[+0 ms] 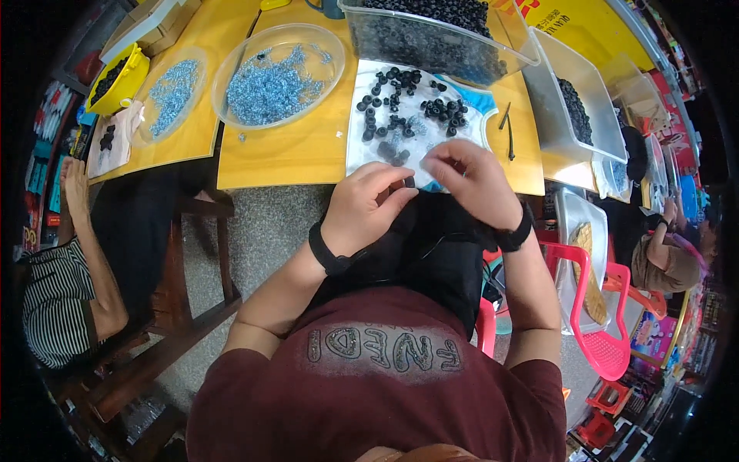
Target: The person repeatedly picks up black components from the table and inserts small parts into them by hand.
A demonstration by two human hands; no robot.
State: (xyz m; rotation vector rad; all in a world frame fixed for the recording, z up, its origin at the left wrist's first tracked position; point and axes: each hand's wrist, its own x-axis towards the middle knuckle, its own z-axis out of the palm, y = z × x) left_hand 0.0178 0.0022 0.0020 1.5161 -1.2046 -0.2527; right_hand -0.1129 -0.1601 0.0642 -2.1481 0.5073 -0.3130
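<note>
The left hand is angling inward at the near edge of the tabletop, its thumb and index finger pinching a small black piece right by that edge. The right hand is arching over the same edge, back upward, fingers curling toward the thumb; whether they are gripping anything, I cannot tell. Beyond both hands, loose black pieces are lying on a white sheet reaching that edge.

Seemingly a small workshop: yellow tables, tubs of black parts, co-workers alongside
</note>
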